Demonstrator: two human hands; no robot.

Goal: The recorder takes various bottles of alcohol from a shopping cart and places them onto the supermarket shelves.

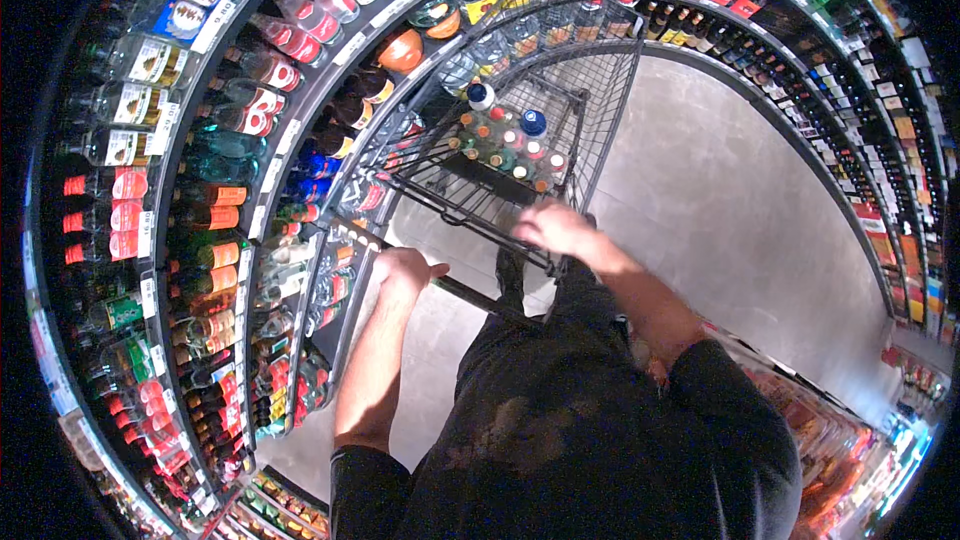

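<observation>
A black wire shopping cart [600, 112] stands before me, and inside it sit several bottles [499, 139] with white, orange, red and blue caps. My left hand [401, 270] is closed around the cart's dark push handle [465, 292], its thumb pointing right. Over the near rim of the basket is my right hand [551, 227], with its fingers curled and slightly blurred; whether it holds anything cannot be told.
Curved-looking store shelves [259, 217] with bottles and price strips run close along the cart's left side and across the far end. More bottle shelves [825, 112] line the right. Grey floor [720, 187] shows between the cart and those shelves. Packaged goods [817, 427] stand at lower right.
</observation>
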